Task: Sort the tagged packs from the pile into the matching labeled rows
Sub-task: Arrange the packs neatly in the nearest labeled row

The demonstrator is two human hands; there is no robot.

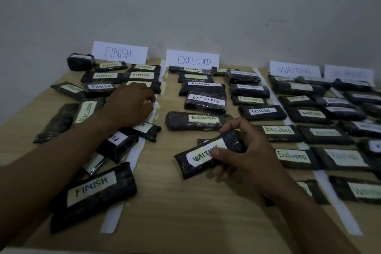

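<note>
Closest to me, at seven o'clock, a dark FINISH pack lies askew just beside my left forearm. Across the whole view runs the wooden counter, split into rows by white strips.

Paper signs lean on the wall. I read the FINISH sign at eleven o'clock, the EXCLUDED sign at twelve and the WAITING sign at one. A fourth sign at two is too blurred to read.

Dark packs lie below each sign, and the tags I can read match it; many tags on the right are blurred. At nine o'clock, in the loose pile, one EXCLUDED pack lies among packs tagged FINISH.

Near centre, toward five o'clock, my right grip pinches the WAITING pack. The thumb sits on its white tag and the fingers curl round its far end. That pack is tilted in the EXCLUDED row; I cannot tell whether it touches the counter.

My left grip sits knuckles-up at ten o'clock over the pile, fingers bent down by the left strip. I cannot tell whether it holds anything.
</note>
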